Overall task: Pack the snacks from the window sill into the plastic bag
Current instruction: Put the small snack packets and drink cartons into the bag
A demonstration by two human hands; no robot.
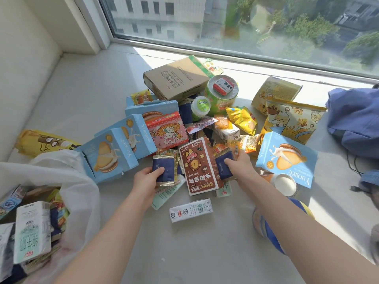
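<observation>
My left grip (146, 181) pinches a navy sachet (165, 171), thumb on its face and fingers curled beneath. My right grip (238, 166) is curled round a second sachet (223, 168). An orange packet (233, 147) sits against my fingers, and I cannot tell whether I really hold it. If I don't, it may drop on the way across.

The brown box (196, 167) lies between my hands on the heap of snacks on the window sill (92, 95). Lifting carelessly could drag its neighbours loose.

The plastic bag (69, 177) sits to my left, part-filled, with a milk carton (32, 230) inside. Its mouth looks slack, so a foil sachet dropped at the rim could slide back out. The blue biscuit boxes (114, 154) crowd that rim, and I might knock them.
</observation>
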